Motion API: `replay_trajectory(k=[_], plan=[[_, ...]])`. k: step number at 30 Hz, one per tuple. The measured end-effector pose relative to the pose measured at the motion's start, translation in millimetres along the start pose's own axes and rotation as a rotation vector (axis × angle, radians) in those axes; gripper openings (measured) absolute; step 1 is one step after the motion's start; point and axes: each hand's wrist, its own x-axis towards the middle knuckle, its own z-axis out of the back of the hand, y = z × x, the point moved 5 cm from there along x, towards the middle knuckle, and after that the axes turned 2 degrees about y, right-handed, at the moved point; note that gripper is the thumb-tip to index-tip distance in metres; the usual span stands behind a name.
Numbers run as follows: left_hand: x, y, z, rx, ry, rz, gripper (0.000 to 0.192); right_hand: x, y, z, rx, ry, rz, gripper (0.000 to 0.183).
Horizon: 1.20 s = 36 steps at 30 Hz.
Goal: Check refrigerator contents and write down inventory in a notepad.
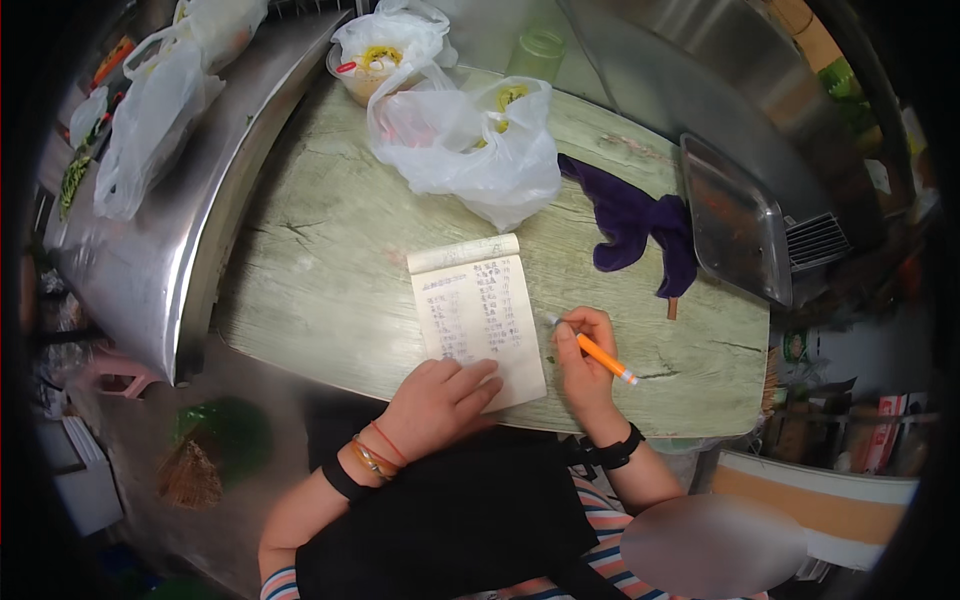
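Observation:
A small paper notepad (pixel 484 330) with handwriting in columns lies on the green wood-grain table (pixel 322 225), its top page folded back. My left hand (pixel 442 397) rests flat on the notepad's lower part, fingers slightly spread and holding nothing. Just right of the page, my right hand (pixel 589 360) grips an orange pen (pixel 604 358), whose tip points up and left towards the notepad's right edge. Beyond the notepad sits a white plastic bag (pixel 480 150) with yellow items inside. A purple cloth (pixel 637 217) lies to the right of that bag.
A metal tray (pixel 735 217) leans at the table's right edge beside a slotted metal utensil (pixel 817 241). At the back stand a bagged plastic bowl (pixel 367 82) and a green jar (pixel 537 56). Left is a steel counter (pixel 202 172) with plastic bags (pixel 150 127); below it, a pink stool (pixel 120 375).

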Motion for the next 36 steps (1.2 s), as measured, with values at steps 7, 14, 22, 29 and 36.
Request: replay_trajectory(k=[7, 14, 22, 29, 36], plan=[[0, 0, 3, 0.104, -0.017, 0.011, 0.041, 5, 1, 2, -0.153, -0.008, 0.203, 0.021], [2, -2, 6, 0.101, 0.001, 0.037, 0.038, 5, -2, 1, -0.112, 0.025, 0.125, 0.022], [2, 3, 1, 0.046, -0.056, 0.002, 0.041, 5, 0, 0, -0.135, 0.052, 0.194, 0.022], [2, 3, 2, 0.045, -0.033, 0.001, 0.041, 5, 1, -2, -0.128, 0.056, 0.196, 0.022], [0, 9, 4, -0.013, -0.086, 0.04, 0.042, 7, 2, -4, -0.171, 0.054, 0.212, 0.022]])
